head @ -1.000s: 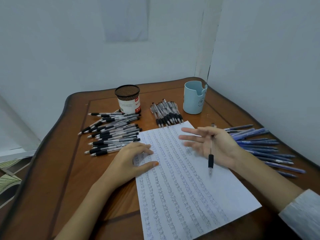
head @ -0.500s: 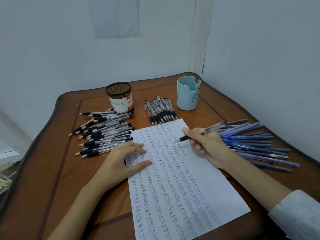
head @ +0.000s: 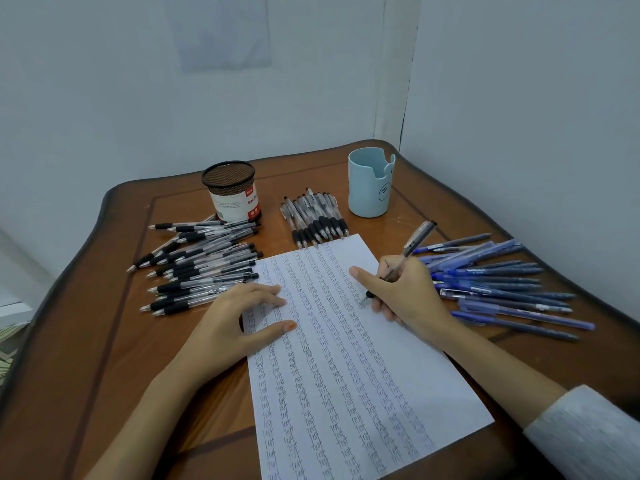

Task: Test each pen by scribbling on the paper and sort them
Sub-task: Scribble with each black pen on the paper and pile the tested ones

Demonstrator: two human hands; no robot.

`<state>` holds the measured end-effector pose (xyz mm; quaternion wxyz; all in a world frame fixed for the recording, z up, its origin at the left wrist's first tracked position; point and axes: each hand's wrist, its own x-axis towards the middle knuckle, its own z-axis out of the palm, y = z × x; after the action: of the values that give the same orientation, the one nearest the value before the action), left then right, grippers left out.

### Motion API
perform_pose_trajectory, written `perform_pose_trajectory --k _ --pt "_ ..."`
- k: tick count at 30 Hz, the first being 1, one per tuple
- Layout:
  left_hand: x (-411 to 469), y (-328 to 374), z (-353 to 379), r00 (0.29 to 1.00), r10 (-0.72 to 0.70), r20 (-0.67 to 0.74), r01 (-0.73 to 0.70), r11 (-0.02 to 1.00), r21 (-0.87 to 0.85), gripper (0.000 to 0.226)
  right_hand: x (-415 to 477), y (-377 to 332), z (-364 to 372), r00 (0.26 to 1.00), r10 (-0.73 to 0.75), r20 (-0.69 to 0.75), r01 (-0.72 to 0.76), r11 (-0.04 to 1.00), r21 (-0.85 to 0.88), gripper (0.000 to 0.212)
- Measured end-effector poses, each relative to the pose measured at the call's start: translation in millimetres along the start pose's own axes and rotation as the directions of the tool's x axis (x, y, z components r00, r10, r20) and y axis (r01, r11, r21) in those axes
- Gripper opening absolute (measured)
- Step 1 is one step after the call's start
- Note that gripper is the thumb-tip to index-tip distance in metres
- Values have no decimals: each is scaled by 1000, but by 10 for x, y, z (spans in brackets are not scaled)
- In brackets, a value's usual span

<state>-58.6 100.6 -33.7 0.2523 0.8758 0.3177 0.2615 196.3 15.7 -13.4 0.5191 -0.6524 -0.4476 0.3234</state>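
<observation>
Pen, clear-barrelled with a black rubber sleeve, slants up out of the right grip, which grasps it between thumb and curled fingers. Its tip points down at the paper near the sheet's 2 o'clock edge. The left grip lies released, fingers on the sheet's 9 o'clock edge. On the glossy brown wooden counter, black-sleeved pens fan at 10 o'clock and slim blue pens at 3. A round mesh cup and a smooth pale-blue cup stand toward 12.

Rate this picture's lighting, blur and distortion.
Head view: soft, even light, no glare; faint shadow under the left hand on the paper; right hand and its pen sharp, no motion blur; wide-angle lens bows the table edges.
</observation>
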Motion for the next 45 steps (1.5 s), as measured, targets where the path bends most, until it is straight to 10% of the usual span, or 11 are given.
perform_pose_trajectory --k 45 --pt "-4 5 6 1000 11 -8 -11 1000 6 43 36 75 -24 994 -111 23 110 993 40 37"
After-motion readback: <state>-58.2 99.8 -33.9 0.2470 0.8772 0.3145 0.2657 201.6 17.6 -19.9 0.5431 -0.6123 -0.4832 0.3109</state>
